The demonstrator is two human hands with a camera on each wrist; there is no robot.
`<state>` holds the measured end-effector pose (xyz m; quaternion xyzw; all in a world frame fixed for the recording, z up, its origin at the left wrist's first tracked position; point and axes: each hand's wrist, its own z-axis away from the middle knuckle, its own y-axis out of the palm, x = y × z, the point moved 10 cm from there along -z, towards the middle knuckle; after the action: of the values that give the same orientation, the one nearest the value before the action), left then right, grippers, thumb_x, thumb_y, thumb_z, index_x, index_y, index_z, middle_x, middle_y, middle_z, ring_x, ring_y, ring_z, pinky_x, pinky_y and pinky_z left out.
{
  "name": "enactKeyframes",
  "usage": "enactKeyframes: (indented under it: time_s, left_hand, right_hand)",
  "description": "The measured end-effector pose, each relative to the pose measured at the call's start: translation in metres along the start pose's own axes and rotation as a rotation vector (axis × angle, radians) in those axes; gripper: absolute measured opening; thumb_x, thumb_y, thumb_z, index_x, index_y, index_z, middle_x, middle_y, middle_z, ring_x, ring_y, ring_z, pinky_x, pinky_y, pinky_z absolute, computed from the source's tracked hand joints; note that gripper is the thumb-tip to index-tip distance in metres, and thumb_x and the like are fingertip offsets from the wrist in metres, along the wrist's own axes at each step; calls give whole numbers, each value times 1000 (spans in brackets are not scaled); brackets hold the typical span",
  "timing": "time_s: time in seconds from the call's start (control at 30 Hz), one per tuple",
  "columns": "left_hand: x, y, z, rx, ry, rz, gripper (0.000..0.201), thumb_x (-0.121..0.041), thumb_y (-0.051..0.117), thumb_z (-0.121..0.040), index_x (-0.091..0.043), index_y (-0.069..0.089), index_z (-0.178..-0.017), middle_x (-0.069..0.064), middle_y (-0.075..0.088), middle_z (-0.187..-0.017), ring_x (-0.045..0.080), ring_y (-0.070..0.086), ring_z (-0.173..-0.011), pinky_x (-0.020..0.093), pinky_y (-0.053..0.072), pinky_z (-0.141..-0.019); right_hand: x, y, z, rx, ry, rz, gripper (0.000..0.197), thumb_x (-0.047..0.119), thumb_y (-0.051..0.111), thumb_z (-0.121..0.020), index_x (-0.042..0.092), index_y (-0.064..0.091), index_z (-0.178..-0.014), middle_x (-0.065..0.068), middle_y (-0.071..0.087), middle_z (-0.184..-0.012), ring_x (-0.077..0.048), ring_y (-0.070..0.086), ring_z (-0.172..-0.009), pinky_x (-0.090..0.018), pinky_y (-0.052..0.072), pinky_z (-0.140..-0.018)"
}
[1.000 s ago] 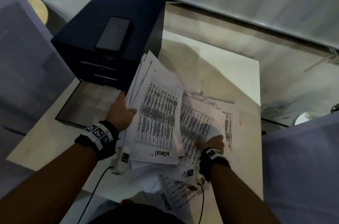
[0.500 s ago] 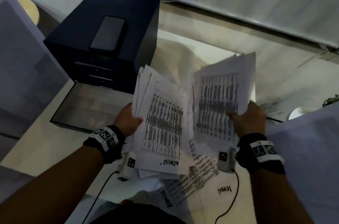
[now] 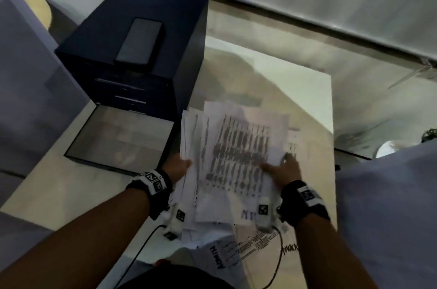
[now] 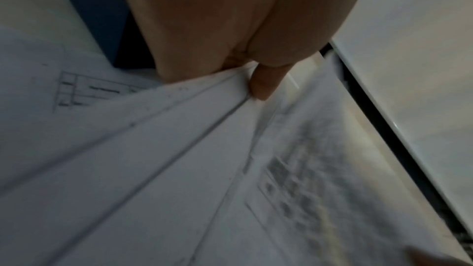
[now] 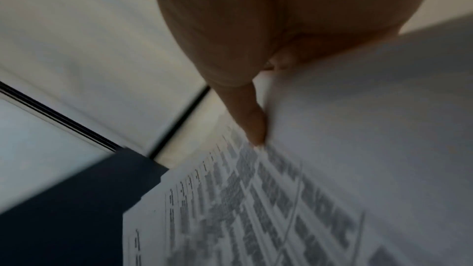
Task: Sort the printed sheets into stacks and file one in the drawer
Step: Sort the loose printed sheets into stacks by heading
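Note:
Above the white table (image 3: 307, 104) I hold a fanned stack of printed sheets (image 3: 236, 156) with both hands. My left hand (image 3: 181, 166) grips the stack's left edge; in the left wrist view its thumb (image 4: 263, 84) presses on the fanned sheets (image 4: 179, 169). At the stack's right edge, my right hand (image 3: 280, 166) pinches the top table-printed sheets, its thumb (image 5: 253, 122) lying on the top printed sheet (image 5: 256, 209). More sheets (image 3: 255, 245), some hand-marked, lie on the table below. The bottom drawer (image 3: 118, 139) of the dark blue drawer unit (image 3: 165, 35) stands pulled open at the left.
A dark phone (image 3: 139, 42) lies on top of the drawer unit. Cables run from both wrist cameras toward me. A grey panel (image 3: 390, 206) rises at the right, another at the left. The table's far half is bare.
My right hand lifted a batch of sheets off the table, then swung it left and down onto the stack in my left hand. The left hand barely moved.

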<state>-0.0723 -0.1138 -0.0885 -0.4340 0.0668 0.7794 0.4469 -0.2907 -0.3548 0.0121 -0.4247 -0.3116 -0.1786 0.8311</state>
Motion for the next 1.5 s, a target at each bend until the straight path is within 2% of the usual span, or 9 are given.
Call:
enactKeyframes:
  time_s: [0.07,0.13,0.3,0.5,0.7,0.87,1.1,1.3,1.5]
  left_hand:
    - [-3,0,5,-23,14,80,35,-32,56,-92,-10,61,-119,4,57,-110,22,57,-103,34,43,-96]
    - [-6,5,4,-37,86,75,56,-42,61,-87,-14,53,-135,1,57,-123,18,54,-113,36,42,-103]
    - [-17,3,9,-140,119,-194,42,-20,61,-88,-15,52,-129,2,61,-118,24,60,-104,31,48,-91]
    - [-82,-39,42,-169,375,-88,42,-15,55,-95,-19,50,-136,2,61,-125,21,59,-109,34,46,-100]
    - [-126,-86,80,-265,490,-228,33,-13,55,-96,-20,51,-128,-2,64,-109,19,62,-92,34,50,-83]
    - [-137,-99,94,-276,491,-298,36,-9,58,-95,-16,50,-129,-4,58,-102,17,56,-84,29,41,-75]
    - [-142,-109,95,-268,474,-288,37,-6,59,-93,-15,52,-129,-5,60,-108,13,56,-93,27,41,-82]
    - [-140,-125,103,-320,457,-290,38,-7,60,-93,-14,52,-130,-6,59,-104,7,57,-80,19,43,-74]
    - [-137,-132,103,-330,429,-270,41,-7,59,-94,-11,50,-134,-4,59,-109,10,52,-93,22,39,-82]
  right_hand:
    - [-29,33,-5,63,96,72,67,9,75,-79,3,41,-136,-22,55,-132,-37,57,-115,-41,47,-98]
    - [-39,59,-5,99,96,160,64,9,65,-87,4,34,-142,-22,50,-138,-37,53,-122,-38,42,-103]
    - [-21,99,7,203,-29,291,53,21,57,-95,6,38,-142,-15,52,-139,-31,52,-125,-31,40,-103]
    - [-48,33,-13,-48,10,352,68,35,75,-78,15,47,-137,-12,55,-131,-32,53,-119,-41,45,-103]
    - [-90,-3,-7,-157,241,422,90,53,77,-69,18,35,-141,-13,33,-143,-39,33,-129,-53,35,-103]
    - [-41,29,-7,-39,-211,727,101,45,84,-63,30,28,-146,3,24,-156,-28,22,-143,-55,26,-114]
    - [10,140,20,566,-800,1278,125,47,88,-52,36,13,-151,7,12,-161,-23,11,-148,-55,14,-117]
    - [-5,141,18,557,-731,1410,111,49,89,-50,34,31,-143,4,38,-149,-27,37,-135,-62,18,-110]
    - [8,119,20,490,-608,1311,45,35,69,-82,33,55,-125,1,65,-119,-23,57,-116,-48,21,-112]
